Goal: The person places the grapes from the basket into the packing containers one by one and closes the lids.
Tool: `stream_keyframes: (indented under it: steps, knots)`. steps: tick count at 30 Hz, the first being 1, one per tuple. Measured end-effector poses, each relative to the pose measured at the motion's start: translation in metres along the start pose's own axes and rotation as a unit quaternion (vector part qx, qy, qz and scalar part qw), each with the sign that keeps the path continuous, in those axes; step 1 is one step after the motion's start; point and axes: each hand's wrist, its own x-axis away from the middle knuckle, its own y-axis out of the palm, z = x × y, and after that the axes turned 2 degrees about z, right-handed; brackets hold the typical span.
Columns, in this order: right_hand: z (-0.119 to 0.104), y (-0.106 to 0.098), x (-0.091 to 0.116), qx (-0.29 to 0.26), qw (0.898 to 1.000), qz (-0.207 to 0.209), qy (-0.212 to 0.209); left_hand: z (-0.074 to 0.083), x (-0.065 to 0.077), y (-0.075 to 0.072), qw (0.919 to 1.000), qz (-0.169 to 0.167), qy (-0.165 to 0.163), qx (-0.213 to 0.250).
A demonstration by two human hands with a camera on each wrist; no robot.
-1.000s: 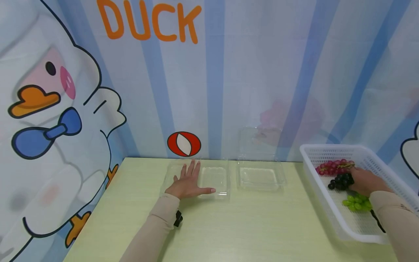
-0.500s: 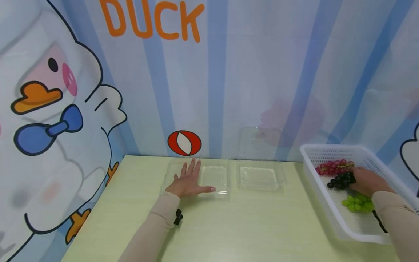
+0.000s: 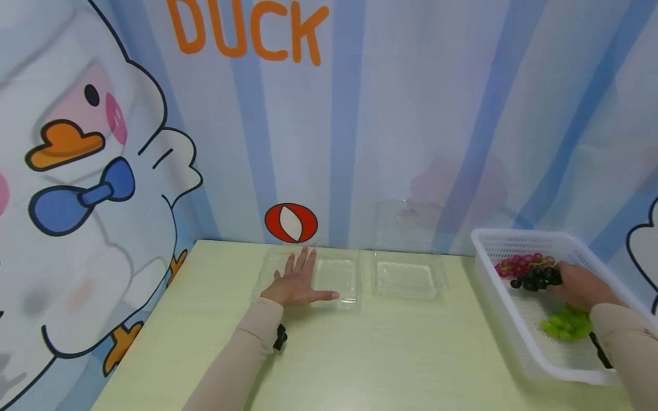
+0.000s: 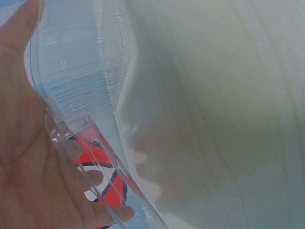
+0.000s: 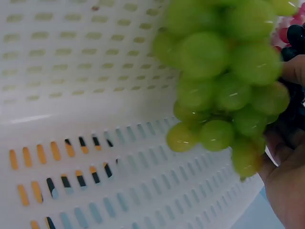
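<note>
Blue-and-white striped backdrop (image 3: 421, 114) behind everything, duck print and all, and in front of it a pale counter (image 3: 370, 354) with a white basket (image 3: 581, 375) on it, so I'll place everything off that basket. Its walls pen the fruit in, which I'd guess is the point, since stray grapes roll.

Red grapes (image 3: 519, 265) lie toward the basket's far end, green grapes (image 3: 568, 323) nearer its front, and black grapes (image 3: 534, 279) sit between, right up by the red. My right grip (image 3: 588, 285) is down inside the basket, pinching the black grapes by their right end; coming from that side probably spares the red ones a bump. Can't tell whether the black bunch rests on the bottom or hangs just above it.

Well left of the basket, my left grip (image 3: 295, 287) is spread wide on a clear container (image 3: 336, 279), not curled round anything. Flimsy plastic likely skates about, so splayed seems a decent anchor. Between that and the basket stands a second container (image 3: 408, 274), its lid (image 3: 408, 225) raised toward the backdrop, leaving the rest uncovered.
</note>
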Motion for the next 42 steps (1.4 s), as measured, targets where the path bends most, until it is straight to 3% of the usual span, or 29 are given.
stream_keyframes:
  steps: [15,27,42]
  knots:
    - [-0.014,-0.016,0.007,-0.041,0.998,0.033,-0.034,0.0,0.0,0.001,1.0,0.004,0.0,0.002]
    - [-0.013,-0.02,0.009,-0.055,0.997,0.053,-0.023,-0.001,0.0,0.001,0.9999,0.008,0.006,0.007]
    - [-0.028,-0.034,0.012,-0.047,0.993,0.101,-0.032,-0.001,-0.001,0.0,0.9999,0.007,0.004,0.009]
